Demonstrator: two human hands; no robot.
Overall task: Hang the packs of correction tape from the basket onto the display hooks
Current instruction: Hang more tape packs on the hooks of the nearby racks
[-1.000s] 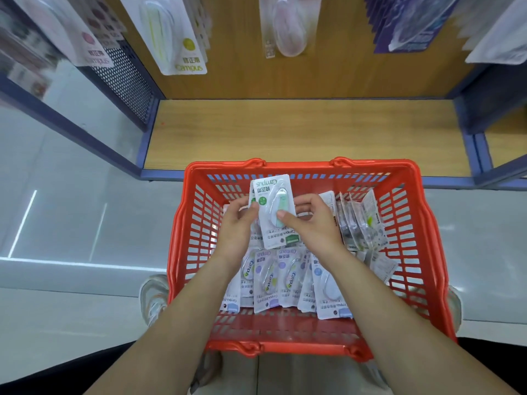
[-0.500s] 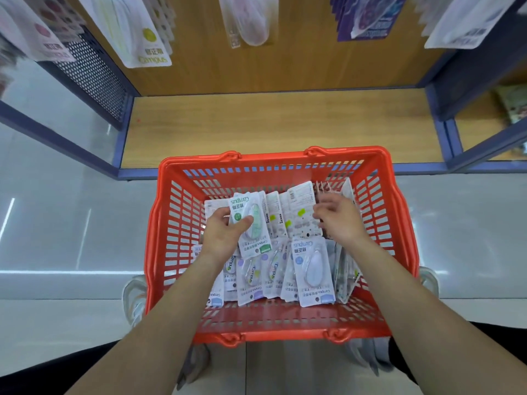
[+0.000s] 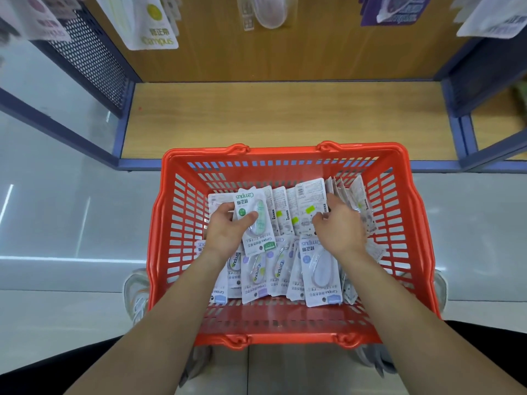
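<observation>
forearms (image 3: 182, 303): bare, unsleeved | shoes (image 3: 136, 295): pale grey sneakers, light laces | legs: dark clothing (image 3: 42, 366)

The single head camera looks steeply down, close above the red basket (image 3: 285, 151), facing the wooden shelf (image 3: 285, 118); picture edges seem bent.

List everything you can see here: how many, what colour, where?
basket: one, red, in front of the shelf
green pack: one, white and green, over the basket
loose packs: many, mostly white, inside the basket
hanging packs: several, white and purple, top edge
shelf board: one, wood, behind the basket
shelf frame: one, blue, around the board
shoes: two, pale grey, at the basket's sides
left hand: one, grips the green pack
right hand: one, on the loose packs, grip unclear
</observation>
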